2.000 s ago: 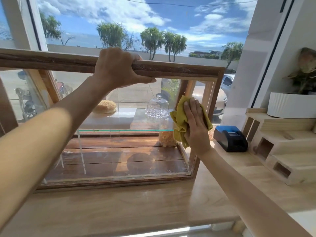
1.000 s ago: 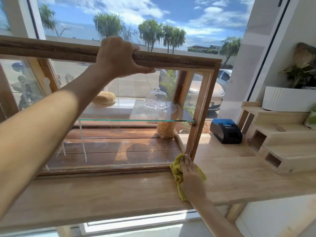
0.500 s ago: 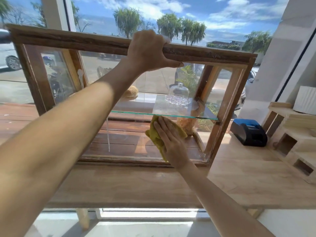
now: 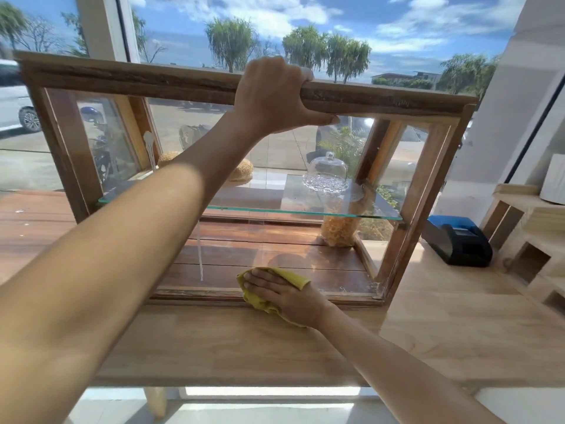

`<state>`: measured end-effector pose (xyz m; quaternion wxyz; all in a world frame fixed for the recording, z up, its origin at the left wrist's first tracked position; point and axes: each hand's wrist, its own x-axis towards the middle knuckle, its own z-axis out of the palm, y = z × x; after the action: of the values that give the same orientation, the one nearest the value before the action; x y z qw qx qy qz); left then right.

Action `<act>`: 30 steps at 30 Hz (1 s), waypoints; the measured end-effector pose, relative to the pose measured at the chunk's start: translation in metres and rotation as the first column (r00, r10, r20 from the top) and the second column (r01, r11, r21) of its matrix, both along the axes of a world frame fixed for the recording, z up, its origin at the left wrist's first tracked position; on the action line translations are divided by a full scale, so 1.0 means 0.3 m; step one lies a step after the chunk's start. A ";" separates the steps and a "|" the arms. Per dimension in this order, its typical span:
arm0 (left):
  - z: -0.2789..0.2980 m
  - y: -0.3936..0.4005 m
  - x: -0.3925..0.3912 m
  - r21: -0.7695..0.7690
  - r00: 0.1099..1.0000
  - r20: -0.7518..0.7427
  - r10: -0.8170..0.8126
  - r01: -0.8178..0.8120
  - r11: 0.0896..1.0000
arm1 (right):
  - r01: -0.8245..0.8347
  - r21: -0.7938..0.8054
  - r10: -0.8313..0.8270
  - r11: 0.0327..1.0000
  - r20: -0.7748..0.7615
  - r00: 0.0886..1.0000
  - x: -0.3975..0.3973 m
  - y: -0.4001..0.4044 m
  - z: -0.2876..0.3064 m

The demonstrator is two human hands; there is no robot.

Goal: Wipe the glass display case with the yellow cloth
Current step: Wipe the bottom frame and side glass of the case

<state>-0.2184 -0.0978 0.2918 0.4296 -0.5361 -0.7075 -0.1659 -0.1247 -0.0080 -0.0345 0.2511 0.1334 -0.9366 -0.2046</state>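
The glass display case has a dark wooden frame and stands on a wooden counter by the window. My left hand grips the middle of its top rail. My right hand lies flat on the yellow cloth, pressing it against the bottom of the front glass pane and the lower frame rail. Inside, a glass shelf carries a clear glass dome and a round loaf. A jar of yellow flakes stands on the case floor under the shelf.
A black and blue card printer sits on the counter right of the case. Light wooden stepped shelves with a white pot stand at the far right. Behind the case is a large window onto a street.
My right hand slid the cloth from the middle of the front pane down to the bottom frame rail. My left hand stays on the top rail. The view shifted slightly left.
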 end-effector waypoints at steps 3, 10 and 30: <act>-0.002 0.001 -0.005 0.011 1.000 -0.011 -0.005 0.005 1.000 | 0.021 0.068 -0.025 0.997 0.071 0.997 0.010 0.007 0.013; -0.002 -0.007 -0.001 0.014 1.000 0.009 -0.018 0.017 1.000 | -0.160 0.284 0.086 0.945 0.257 0.963 0.023 0.090 0.114; -0.005 -0.018 0.015 0.042 0.999 0.030 -0.041 0.040 0.998 | 0.077 0.416 -0.218 0.906 0.302 0.928 0.441 0.327 0.172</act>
<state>-0.2140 -0.1032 0.2902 0.4264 -0.5387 -0.6993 -0.1974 0.0075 0.0900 0.0170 0.0361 0.1427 -0.9121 -0.3826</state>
